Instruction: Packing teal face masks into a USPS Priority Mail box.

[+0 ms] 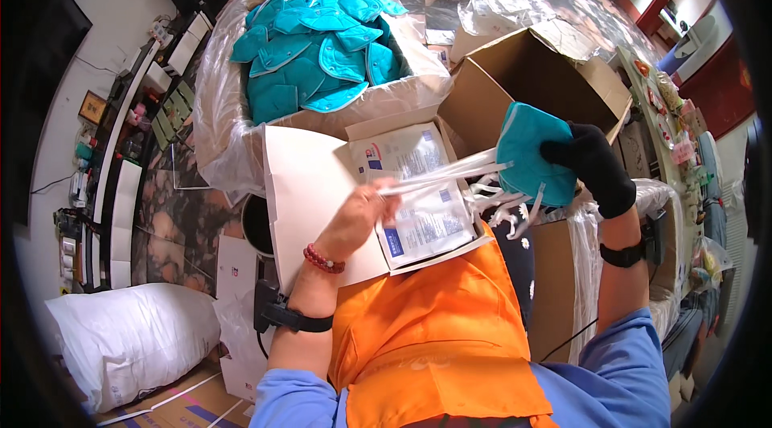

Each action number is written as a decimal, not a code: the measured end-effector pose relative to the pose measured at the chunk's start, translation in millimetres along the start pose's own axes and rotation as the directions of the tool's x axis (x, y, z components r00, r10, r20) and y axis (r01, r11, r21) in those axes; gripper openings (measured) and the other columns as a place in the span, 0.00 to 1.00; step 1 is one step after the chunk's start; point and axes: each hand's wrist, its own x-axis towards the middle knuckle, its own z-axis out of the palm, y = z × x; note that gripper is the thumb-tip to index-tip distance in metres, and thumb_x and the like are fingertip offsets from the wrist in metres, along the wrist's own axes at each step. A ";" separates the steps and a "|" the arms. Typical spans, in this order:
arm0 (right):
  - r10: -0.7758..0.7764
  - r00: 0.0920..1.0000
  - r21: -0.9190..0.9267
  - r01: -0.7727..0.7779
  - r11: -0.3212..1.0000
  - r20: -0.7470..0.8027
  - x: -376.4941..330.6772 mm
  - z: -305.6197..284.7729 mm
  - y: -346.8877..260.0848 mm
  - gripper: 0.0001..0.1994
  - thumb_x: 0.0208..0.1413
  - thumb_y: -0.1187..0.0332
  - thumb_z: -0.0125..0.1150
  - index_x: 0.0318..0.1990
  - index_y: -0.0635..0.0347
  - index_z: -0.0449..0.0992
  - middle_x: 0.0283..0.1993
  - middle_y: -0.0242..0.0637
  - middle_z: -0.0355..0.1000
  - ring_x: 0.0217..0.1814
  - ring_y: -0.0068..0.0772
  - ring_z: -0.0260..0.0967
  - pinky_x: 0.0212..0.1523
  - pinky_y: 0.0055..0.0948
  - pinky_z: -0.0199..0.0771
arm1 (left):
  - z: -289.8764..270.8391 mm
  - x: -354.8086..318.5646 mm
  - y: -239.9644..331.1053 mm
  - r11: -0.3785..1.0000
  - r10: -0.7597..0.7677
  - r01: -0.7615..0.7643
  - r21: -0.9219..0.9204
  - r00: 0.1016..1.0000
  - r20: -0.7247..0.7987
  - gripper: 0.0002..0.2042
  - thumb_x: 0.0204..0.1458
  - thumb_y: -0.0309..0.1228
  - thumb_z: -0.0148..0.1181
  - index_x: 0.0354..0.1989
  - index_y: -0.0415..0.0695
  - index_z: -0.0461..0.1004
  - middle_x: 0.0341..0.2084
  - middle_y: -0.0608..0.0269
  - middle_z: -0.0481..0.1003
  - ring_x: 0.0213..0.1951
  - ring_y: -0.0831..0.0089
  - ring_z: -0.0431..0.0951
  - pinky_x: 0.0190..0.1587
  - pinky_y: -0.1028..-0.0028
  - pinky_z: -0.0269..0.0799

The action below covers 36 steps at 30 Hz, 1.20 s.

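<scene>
My right hand (591, 168), in a black glove, grips a small stack of teal face masks (531, 150) in front of me on the right. White ear straps (438, 173) run from the masks to my left hand (362, 217), which is bare and closed on them, pulling them out taut. More loops dangle under the masks. Below the straps, an opened white carton (309, 187) lies on my lap with its lid folded out to the left. Inside it are white printed packets (422, 223), partly hidden by the straps and my left hand.
A plastic-lined box (418, 90) heaped with teal masks (322, 46) stands ahead. An open cardboard box (490, 102) is at its right, another plastic-lined box (555, 283) beside my right arm. A stuffed white sack (137, 339) lies lower left. Shelves line both sides.
</scene>
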 end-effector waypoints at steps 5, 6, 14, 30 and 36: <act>-0.033 0.992 0.036 0.038 0.999 -0.124 3.0 -7.7 15.3 0.12 0.55 0.69 0.71 0.44 0.66 0.81 0.38 0.29 0.78 0.39 0.18 0.73 0.46 0.24 0.75 | 11.8 -7.4 -0.2 0.986 -0.166 0.160 0.046 0.971 0.172 0.17 0.68 0.44 0.53 0.45 0.42 0.80 0.25 0.74 0.71 0.28 0.84 0.67 0.35 0.80 0.67; -0.031 0.991 0.036 0.036 0.999 -0.127 2.2 -8.1 15.2 0.12 0.55 0.69 0.71 0.44 0.66 0.81 0.38 0.29 0.78 0.39 0.18 0.73 0.46 0.24 0.75 | 14.9 -8.8 3.2 0.986 -0.162 0.148 0.079 0.963 0.216 0.18 0.67 0.45 0.54 0.44 0.42 0.81 0.25 0.73 0.71 0.28 0.84 0.67 0.36 0.79 0.67; -0.078 0.992 0.012 0.080 0.997 -0.096 -4.0 -6.9 -4.8 0.13 0.55 0.68 0.71 0.45 0.65 0.81 0.37 0.30 0.79 0.38 0.18 0.73 0.44 0.25 0.76 | 13.4 -8.2 -1.1 0.977 -0.208 0.214 0.002 0.946 0.249 0.17 0.66 0.44 0.55 0.46 0.43 0.80 0.59 0.59 0.75 0.54 0.77 0.76 0.46 0.77 0.73; 0.044 0.976 -0.195 -0.001 0.981 0.215 -22.2 35.9 -61.9 0.14 0.53 0.67 0.73 0.43 0.68 0.82 0.34 0.32 0.80 0.35 0.16 0.73 0.40 0.24 0.77 | 71.1 24.0 23.5 0.526 0.458 -0.333 0.783 0.886 0.069 0.47 0.46 0.34 0.74 0.73 0.45 0.51 0.71 0.41 0.54 0.75 0.45 0.48 0.73 0.47 0.43; 0.064 0.974 -0.028 -0.059 0.998 0.218 -15.4 33.3 -39.9 0.15 0.53 0.66 0.73 0.44 0.68 0.82 0.35 0.31 0.80 0.37 0.17 0.74 0.42 0.25 0.77 | 66.3 28.1 28.3 0.868 0.338 -0.387 0.310 0.919 0.202 0.29 0.55 0.34 0.64 0.64 0.40 0.65 0.51 0.45 0.75 0.52 0.55 0.79 0.58 0.66 0.73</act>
